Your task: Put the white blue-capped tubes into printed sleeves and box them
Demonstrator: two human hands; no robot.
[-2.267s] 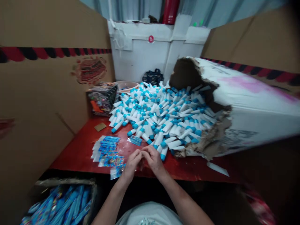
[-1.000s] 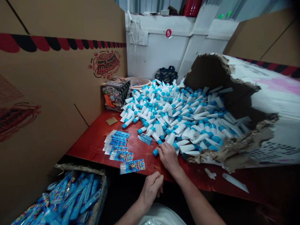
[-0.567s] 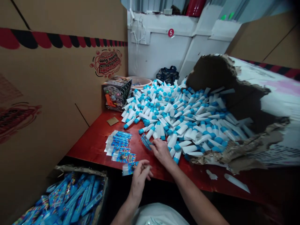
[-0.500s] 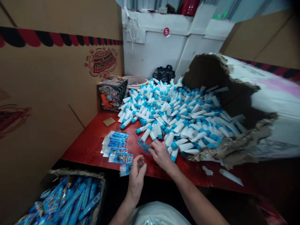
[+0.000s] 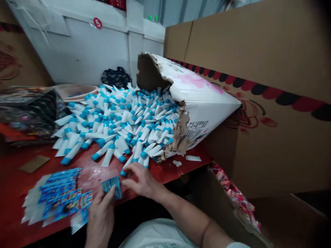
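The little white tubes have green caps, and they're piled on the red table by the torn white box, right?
Not quite: the head view shows blue caps, not green. The little white tubes are piled on the red table by the torn white box.

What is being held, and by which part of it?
A blue packet, by its near edge, in the left hand. Whether the right hand touches it is unclear.

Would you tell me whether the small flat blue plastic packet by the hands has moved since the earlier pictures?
Yes, the blue packet has moved toward the front edge of the red tabletop, into the left hand.
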